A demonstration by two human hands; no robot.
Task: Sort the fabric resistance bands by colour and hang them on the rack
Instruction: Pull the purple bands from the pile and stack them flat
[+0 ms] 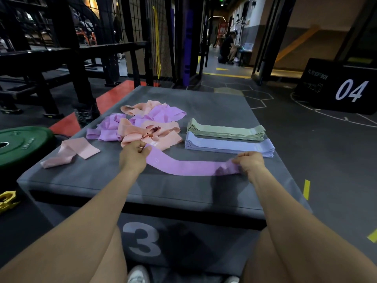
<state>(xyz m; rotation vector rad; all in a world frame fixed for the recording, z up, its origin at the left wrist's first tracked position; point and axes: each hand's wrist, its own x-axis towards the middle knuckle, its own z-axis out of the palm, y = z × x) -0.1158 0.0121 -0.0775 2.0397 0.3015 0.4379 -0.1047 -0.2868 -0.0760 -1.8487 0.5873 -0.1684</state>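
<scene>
— Pinching each end: the left hand [133, 155] and right hand [249, 161] hold the purple band [189, 166] stretched flat between them, just over the grey box [114, 180]. Why?

— Likely to flatten it for stacking. Just beyond the right hand lie the blue stack [229, 147] and green stack [226, 130]; beyond the left, the unsorted pile [146, 124]; further left, a lone pink band [70, 151].
</scene>
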